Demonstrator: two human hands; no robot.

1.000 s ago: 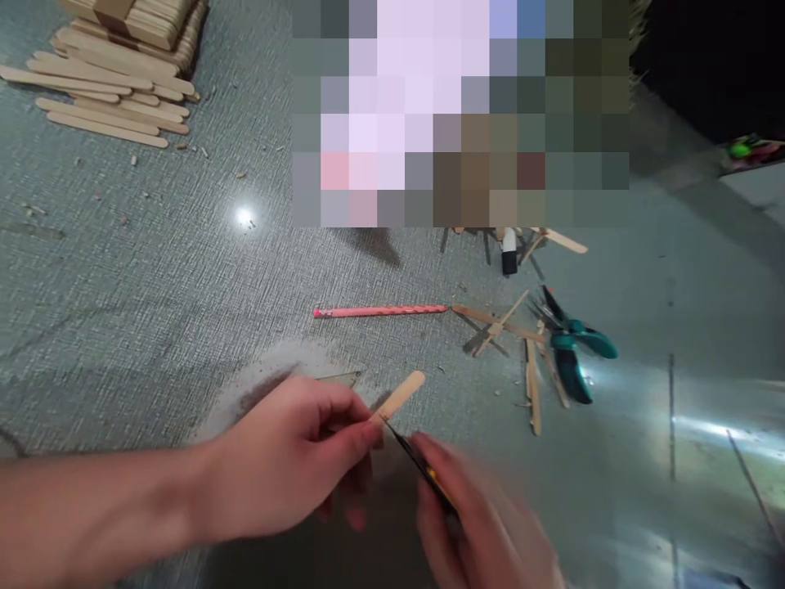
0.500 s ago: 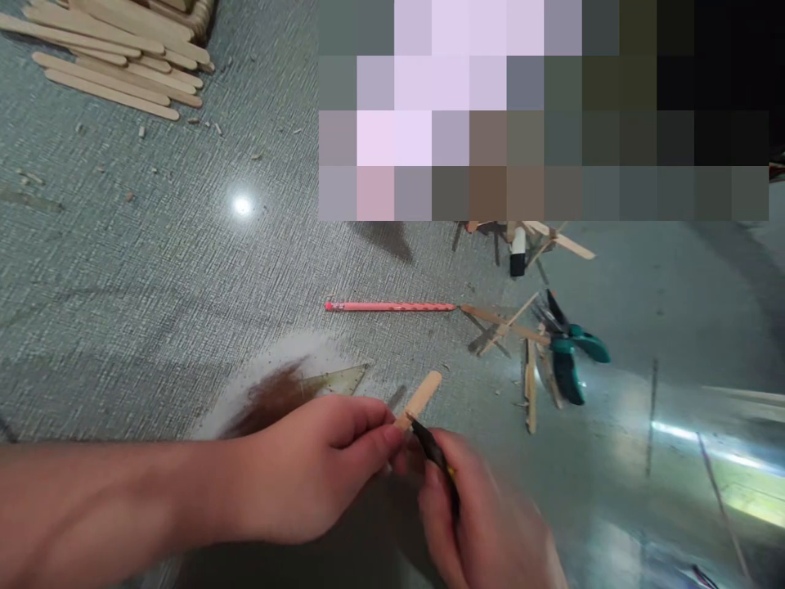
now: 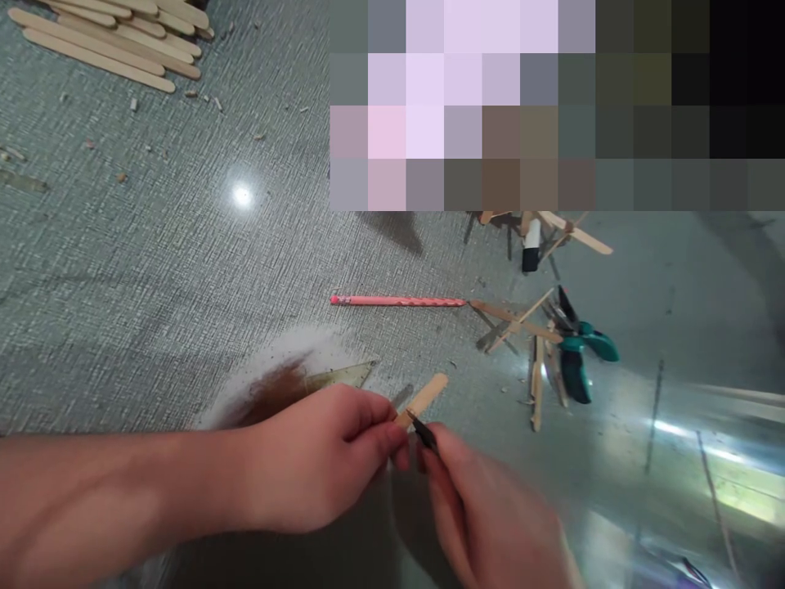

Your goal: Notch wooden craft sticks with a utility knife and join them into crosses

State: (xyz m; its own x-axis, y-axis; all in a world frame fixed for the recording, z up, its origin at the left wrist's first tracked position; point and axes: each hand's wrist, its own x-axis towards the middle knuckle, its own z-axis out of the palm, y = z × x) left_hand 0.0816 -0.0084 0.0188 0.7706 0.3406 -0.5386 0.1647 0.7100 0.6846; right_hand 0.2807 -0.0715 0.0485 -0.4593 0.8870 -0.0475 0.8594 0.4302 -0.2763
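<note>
My left hand [image 3: 343, 458] pinches a flat wooden craft stick [image 3: 429, 395] between thumb and fingers, and the stick's rounded end points up and to the right. My right hand [image 3: 491, 499] is closed around a slim black tool [image 3: 424, 433]. The tool's tip touches the stick just beyond my left fingertips; its kind is unclear, since my fingers cover most of it. Just above my left hand lies a see-through triangular piece [image 3: 343, 376], partly hidden by that hand. A pink pencil [image 3: 405, 301] rests on the table farther up.
Green-handled pliers [image 3: 576, 352] lie to the right beside cut stick pieces [image 3: 537, 380]. Behind them are more joined sticks [image 3: 580, 233] and a white-and-black object [image 3: 531, 245]. A pile of craft sticks [image 3: 116, 53] is at the upper left, with small wood scraps nearby. Blurred blocks cover the upper right.
The view has shifted slightly, so the table things sit a little differently in it. My right hand has turned a little, hiding more of the black tool. Both hands keep their hold.
</note>
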